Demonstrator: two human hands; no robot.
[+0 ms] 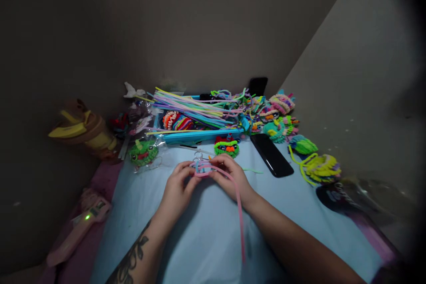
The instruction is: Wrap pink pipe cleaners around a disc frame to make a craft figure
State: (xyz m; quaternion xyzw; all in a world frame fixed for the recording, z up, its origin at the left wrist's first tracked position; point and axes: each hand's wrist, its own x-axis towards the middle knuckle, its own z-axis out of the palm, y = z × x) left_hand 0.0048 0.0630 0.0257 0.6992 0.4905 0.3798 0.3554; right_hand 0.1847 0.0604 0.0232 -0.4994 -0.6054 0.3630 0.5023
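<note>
Between my hands is a small loop of bent pipe cleaners (203,169), pink, lilac and light blue. My left hand (181,183) pinches its left side with thumb and fingers. My right hand (230,176) grips the right side, and a long pink end (238,204) curves over that hand and hangs down toward me. Just beyond the loop lie scissors (198,155), partly hidden by the work. A green pipe-cleaner figure (226,147) with a red top and orange mouth sits behind my right hand.
A blue tray (199,136) at the back holds many loose pipe cleaners (196,105). To the right lie a black phone (272,155), a yellow bundle (322,168) and several colourful figures (273,132). A bagged green figure (143,152) and a pink glue gun (81,226) are leftward.
</note>
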